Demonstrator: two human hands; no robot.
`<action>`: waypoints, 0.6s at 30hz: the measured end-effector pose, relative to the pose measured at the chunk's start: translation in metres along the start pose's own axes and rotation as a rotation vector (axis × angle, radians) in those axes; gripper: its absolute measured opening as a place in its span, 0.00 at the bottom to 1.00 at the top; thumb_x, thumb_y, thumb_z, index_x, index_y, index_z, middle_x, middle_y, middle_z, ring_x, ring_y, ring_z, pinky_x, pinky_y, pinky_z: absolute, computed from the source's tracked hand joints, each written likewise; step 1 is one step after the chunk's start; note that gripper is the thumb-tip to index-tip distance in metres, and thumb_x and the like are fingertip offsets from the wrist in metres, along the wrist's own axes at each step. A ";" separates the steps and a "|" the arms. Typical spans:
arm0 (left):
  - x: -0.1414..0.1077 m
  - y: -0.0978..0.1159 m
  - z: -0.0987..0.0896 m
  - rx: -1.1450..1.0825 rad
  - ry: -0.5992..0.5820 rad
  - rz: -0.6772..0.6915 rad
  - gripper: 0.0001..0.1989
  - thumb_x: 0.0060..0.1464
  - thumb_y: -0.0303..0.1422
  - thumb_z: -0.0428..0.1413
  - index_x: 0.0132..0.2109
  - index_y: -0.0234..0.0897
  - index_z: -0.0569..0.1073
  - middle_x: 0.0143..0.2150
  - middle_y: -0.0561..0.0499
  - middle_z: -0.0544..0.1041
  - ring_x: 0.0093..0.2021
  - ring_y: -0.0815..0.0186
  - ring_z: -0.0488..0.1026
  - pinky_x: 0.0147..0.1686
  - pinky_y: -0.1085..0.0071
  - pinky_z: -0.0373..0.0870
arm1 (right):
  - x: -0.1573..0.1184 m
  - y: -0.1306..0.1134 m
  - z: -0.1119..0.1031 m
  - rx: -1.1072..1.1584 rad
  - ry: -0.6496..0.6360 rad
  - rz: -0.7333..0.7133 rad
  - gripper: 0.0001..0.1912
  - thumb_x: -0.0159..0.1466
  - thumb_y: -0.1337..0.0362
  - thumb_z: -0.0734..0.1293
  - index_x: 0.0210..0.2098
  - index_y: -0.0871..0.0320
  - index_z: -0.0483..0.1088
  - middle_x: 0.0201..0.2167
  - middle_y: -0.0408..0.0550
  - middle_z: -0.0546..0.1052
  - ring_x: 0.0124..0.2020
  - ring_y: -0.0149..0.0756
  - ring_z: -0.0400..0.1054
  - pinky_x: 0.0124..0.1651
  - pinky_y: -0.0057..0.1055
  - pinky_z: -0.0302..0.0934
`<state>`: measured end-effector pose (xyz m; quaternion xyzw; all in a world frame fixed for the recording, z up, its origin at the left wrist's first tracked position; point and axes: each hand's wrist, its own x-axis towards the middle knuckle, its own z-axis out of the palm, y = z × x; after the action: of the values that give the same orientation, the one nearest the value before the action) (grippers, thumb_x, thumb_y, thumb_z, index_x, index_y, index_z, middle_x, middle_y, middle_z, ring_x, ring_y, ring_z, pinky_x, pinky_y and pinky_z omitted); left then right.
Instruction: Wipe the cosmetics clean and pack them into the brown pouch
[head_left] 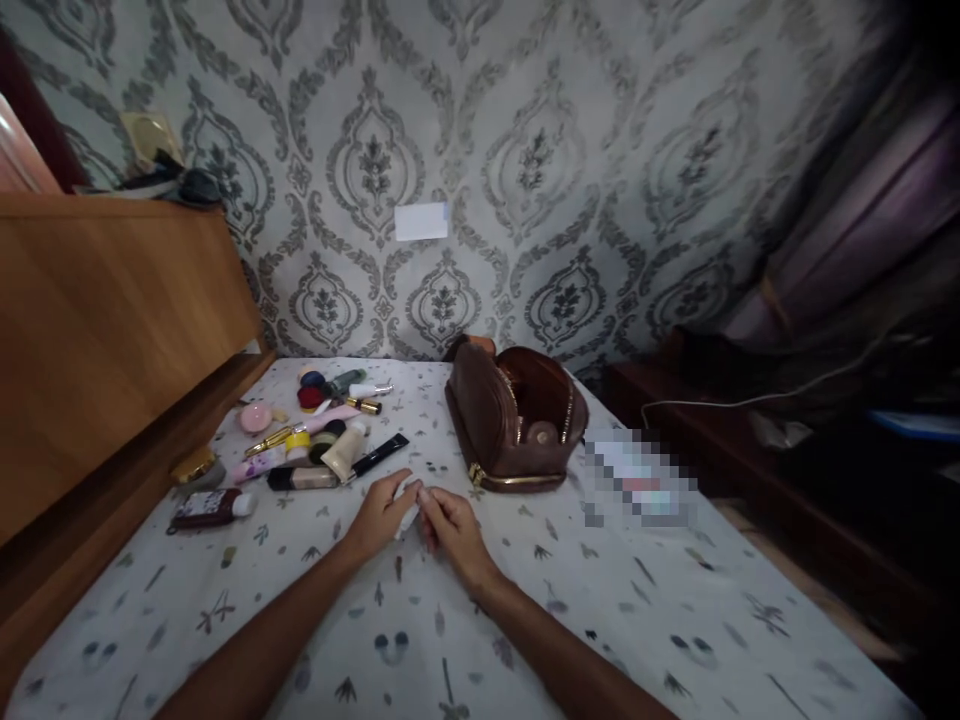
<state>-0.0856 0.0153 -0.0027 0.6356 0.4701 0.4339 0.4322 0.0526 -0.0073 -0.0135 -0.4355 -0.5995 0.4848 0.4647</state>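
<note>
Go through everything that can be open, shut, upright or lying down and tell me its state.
Brown leather pouch: unzipped, mouth gaping, resting on its side.
Small white item: pinched between left hand and right hand.
Dark bottle with white cap: capped, lying flat.
Beige tube: capped, lying down.
Black pencil-like stick: lying flat.

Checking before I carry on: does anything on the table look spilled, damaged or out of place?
Nothing looks spilled or broken. The cosmetics lie scattered loose at the left instead of in the brown toiletry bag, which stands unzipped and gaping. Both hands, left and right, meet on a small white item, too small to identify.
</note>
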 end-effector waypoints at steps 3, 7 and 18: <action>0.000 0.004 0.000 0.062 0.008 0.073 0.18 0.58 0.47 0.50 0.28 0.37 0.66 0.25 0.55 0.64 0.29 0.67 0.62 0.33 0.71 0.61 | 0.001 0.001 -0.001 -0.002 0.003 -0.007 0.29 0.61 0.37 0.59 0.20 0.55 0.60 0.14 0.37 0.62 0.15 0.28 0.56 0.21 0.26 0.52; 0.001 0.013 -0.005 0.176 0.085 0.134 0.19 0.61 0.46 0.46 0.31 0.36 0.67 0.25 0.54 0.67 0.29 0.67 0.64 0.32 0.72 0.63 | 0.002 0.002 -0.002 -0.030 -0.015 -0.019 0.29 0.61 0.36 0.59 0.19 0.55 0.60 0.13 0.38 0.62 0.15 0.29 0.57 0.21 0.28 0.53; -0.006 0.056 -0.174 0.941 0.510 -0.031 0.10 0.57 0.34 0.49 0.42 0.37 0.73 0.48 0.39 0.74 0.54 0.50 0.65 0.52 0.56 0.63 | -0.001 -0.001 -0.001 -0.081 -0.036 0.000 0.29 0.62 0.38 0.58 0.19 0.55 0.60 0.12 0.39 0.63 0.17 0.30 0.58 0.23 0.28 0.52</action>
<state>-0.2414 0.0233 0.0938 0.6280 0.7133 0.3105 -0.0211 0.0540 -0.0077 -0.0124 -0.4452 -0.6267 0.4681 0.4358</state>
